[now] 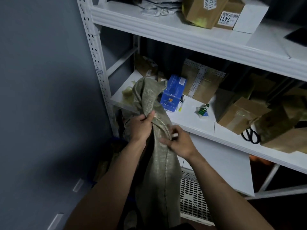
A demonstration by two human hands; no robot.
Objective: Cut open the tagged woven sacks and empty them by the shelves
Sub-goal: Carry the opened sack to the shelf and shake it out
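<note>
Head view, count it off for me: how many sacks?

One green woven sack (159, 171), standing tall at the left end of the white shelf unit (191, 123), its top up against the middle shelf's front edge, a stitched seam running down its face.

And the hands?

Two, both on it. The left hand (141, 128) is clamped round the gathered neck. The right hand (179, 143) sits just beside it on the seam, pinching a small white object (174, 135); what it is, I cannot tell.

Middle shelf?

One blue box (173, 93) right behind the sack, one yellow-green marker pen (181, 105) beside that, one small green-and-white packet (203, 111), one pair of black-handled scissors (250, 136) at the front edge. Brown cardboard boxes: I make out at least four, the right-hand ones too dark to count surely.

Top shelf?

Two labelled cardboard boxes (204, 10), one white box (250, 17) touching them, some grey mailers on the left.

Down low?

One white perforated crate (192, 196), just right of the sack's lower half.
</note>
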